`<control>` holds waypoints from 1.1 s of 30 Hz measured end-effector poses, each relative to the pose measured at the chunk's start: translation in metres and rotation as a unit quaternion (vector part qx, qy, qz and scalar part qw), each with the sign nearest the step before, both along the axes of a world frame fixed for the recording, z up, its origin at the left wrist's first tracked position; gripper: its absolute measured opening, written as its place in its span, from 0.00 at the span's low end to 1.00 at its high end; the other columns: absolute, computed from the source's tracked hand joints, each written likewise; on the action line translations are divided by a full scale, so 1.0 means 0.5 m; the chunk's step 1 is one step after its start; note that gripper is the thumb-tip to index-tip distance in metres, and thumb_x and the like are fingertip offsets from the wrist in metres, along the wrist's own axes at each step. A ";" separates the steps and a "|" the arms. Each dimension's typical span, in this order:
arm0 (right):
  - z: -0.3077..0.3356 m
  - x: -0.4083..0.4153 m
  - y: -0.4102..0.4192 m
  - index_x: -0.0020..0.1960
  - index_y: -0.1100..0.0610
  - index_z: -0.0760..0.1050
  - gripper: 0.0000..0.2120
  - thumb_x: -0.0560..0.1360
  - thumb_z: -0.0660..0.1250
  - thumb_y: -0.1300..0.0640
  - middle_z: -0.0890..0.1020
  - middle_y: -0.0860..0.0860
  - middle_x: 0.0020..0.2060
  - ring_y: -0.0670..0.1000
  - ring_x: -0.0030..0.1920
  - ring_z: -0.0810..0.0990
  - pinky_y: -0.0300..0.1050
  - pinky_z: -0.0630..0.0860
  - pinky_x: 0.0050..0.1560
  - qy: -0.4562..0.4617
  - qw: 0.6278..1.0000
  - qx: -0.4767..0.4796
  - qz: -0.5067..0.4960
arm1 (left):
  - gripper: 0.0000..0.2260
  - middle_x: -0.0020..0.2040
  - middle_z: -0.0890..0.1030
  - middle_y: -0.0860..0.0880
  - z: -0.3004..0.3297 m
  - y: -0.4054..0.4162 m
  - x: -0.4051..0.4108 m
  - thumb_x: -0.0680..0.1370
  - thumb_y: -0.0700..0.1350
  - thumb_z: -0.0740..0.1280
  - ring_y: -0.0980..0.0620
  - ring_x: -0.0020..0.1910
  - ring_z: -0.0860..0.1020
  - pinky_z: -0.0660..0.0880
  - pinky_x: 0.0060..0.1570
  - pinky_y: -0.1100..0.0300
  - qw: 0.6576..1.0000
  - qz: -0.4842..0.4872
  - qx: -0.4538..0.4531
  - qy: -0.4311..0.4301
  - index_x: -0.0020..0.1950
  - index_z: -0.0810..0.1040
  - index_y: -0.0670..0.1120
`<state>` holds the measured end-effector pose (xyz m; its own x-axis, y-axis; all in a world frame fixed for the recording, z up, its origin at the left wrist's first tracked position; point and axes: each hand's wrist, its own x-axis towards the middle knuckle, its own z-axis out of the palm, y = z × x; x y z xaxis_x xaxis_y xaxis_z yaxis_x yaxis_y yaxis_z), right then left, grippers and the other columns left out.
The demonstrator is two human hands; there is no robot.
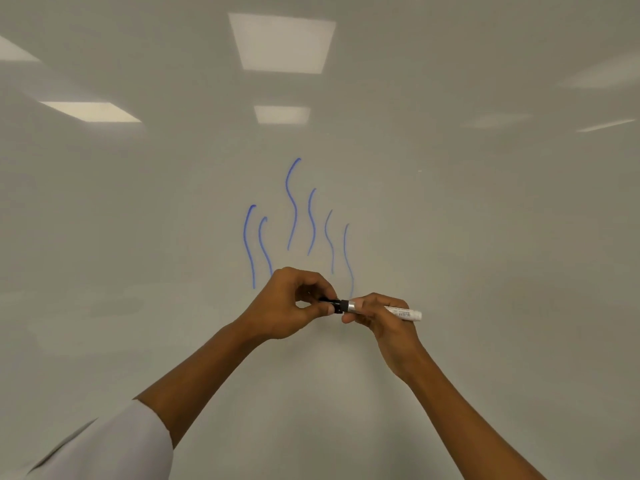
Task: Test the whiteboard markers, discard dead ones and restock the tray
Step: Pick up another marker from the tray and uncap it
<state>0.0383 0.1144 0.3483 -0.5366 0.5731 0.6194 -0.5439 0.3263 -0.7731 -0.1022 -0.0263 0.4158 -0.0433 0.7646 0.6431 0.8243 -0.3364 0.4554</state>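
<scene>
L hand (294,303) pinching black cap (332,304); R hand (379,315) gripping white marker (403,313), lying horiz. w/ cap end left, in front of whiteboard (485,237), just below six blue squiggles (294,209).

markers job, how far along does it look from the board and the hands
Done: six wavy blue test strokes are already on the whiteboard, the rightmost ones fainter. In hand: the right hand holds a white marker level, while the left hand pinches its black cap end; capping or uncapping, I cannot tell. Left: no discarded markers or tray are in view, so sorting and restocking cannot be judged.
</scene>
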 end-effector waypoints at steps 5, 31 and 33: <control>-0.021 -0.023 -0.011 0.41 0.56 0.85 0.09 0.70 0.71 0.51 0.85 0.56 0.36 0.55 0.45 0.84 0.53 0.76 0.55 -0.002 0.995 -0.018 0.094 | 0.05 0.40 0.85 0.49 -0.022 -0.027 -0.007 0.71 0.36 0.74 0.50 0.40 0.83 0.81 0.46 0.56 0.999 0.005 -0.009 -0.037 0.45 0.85 0.44; -0.232 -0.282 -0.224 0.50 0.52 0.85 0.13 0.77 0.65 0.47 0.87 0.58 0.48 0.56 0.53 0.85 0.47 0.76 0.51 -0.292 0.918 -0.003 0.267 | 0.08 0.41 0.85 0.52 -0.249 -0.307 -0.238 0.70 0.39 0.74 0.55 0.41 0.84 0.77 0.40 0.67 0.937 0.153 -0.297 -0.097 0.48 0.82 0.46; -0.268 -0.319 -0.273 0.50 0.54 0.86 0.18 0.78 0.62 0.43 0.86 0.60 0.48 0.56 0.51 0.85 0.46 0.76 0.49 -0.340 0.888 -0.067 0.301 | 0.09 0.42 0.85 0.49 -0.291 -0.362 -0.262 0.70 0.39 0.74 0.52 0.42 0.84 0.79 0.42 0.64 0.919 0.179 -0.334 -0.112 0.48 0.81 0.45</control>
<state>-0.1211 -0.0222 0.2144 -0.9950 0.0987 -0.0181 0.0197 0.0153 -0.9997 -0.2332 -0.2071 0.2700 -0.4420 0.8968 -0.0201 0.6883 0.3535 0.6335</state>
